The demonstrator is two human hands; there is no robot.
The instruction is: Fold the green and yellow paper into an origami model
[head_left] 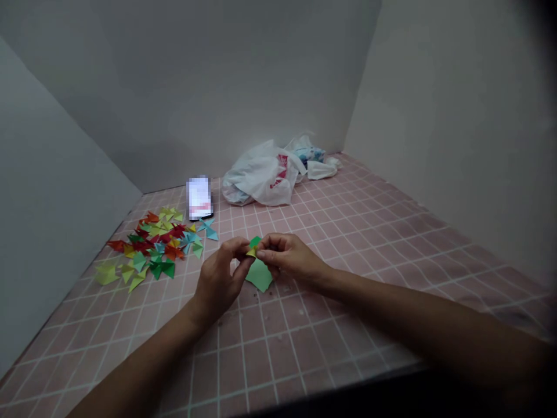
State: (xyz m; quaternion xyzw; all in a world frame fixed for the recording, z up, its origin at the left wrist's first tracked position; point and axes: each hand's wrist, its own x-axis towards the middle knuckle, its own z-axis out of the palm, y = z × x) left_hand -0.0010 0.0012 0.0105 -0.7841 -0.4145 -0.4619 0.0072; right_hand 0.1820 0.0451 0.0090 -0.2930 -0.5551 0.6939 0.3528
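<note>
Between my fingertips is a small folded paper (255, 242), green at the top and yellow below. My left hand (221, 273) pinches it from the left, thumb and fingers closed. From the other side my right hand (289, 255) grips its right edge, fingers curled in. Directly below both hands, a light green sheet of paper (260, 276) lies on the cloth, partly covered by the fingers. To the left of my left hand spreads a pile of folded paper pieces (161, 235) in red, orange, yellow, green and blue.
A lit phone (200, 197), its screen blurred, stands behind the pile. White plastic bags (263, 177) lie crumpled at the back, beside a blue-patterned packet (310, 153). A pink checked cloth (369, 232) covers the surface, with grey walls (209, 87) on three sides.
</note>
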